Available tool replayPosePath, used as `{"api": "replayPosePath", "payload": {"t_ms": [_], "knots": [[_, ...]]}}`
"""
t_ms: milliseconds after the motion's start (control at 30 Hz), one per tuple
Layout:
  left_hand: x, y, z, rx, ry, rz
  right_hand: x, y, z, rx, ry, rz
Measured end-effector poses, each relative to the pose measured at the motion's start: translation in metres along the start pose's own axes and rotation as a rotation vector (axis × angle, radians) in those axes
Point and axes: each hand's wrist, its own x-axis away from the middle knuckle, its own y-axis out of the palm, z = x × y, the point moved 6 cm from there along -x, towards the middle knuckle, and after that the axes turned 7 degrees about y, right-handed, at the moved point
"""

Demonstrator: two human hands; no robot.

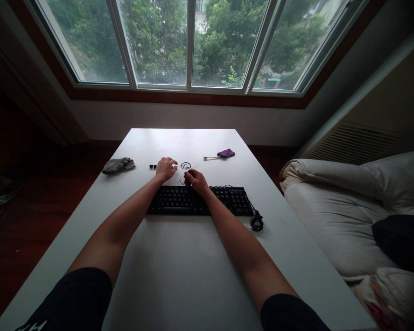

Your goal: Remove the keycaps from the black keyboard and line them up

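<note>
A small black object point(190, 173) is pinched by the right hand point(196, 180) at the far edge of a long black plastic keyboard point(174, 200); the left hand's point(165, 170) grip cannot be told. A glossy white table point(179, 266) is faced by a wood-trimmed window point(224, 46).

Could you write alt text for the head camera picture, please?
A person's left hand and right hand reach across a black keyboard on a white table; the right grips a small dark object, the left is near small black pieces. Gray cloth lies left, purple cloth right.
</note>
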Motion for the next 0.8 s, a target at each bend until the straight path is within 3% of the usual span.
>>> {"api": "replayPosePath", "payload": {"t_ms": [200,333,567,800], "knots": [[0.025,-0.022,0.009,0.058,0.009,0.008,-0.001,0.0,0.002,0.005,-0.023,-0.015],[0.056,-0.034,0.019,0.096,0.05,-0.076,-0.005,-0.002,0.001,-0.063,-0.063,0.034],[0.108,-0.034,0.062,0.02,0.178,-0.267,-0.007,-0.002,0.0,-0.073,-0.105,0.074],[0.125,-0.031,0.079,-0.008,0.272,-0.38,-0.001,-0.004,-0.007,0.087,-0.133,0.12]]}}
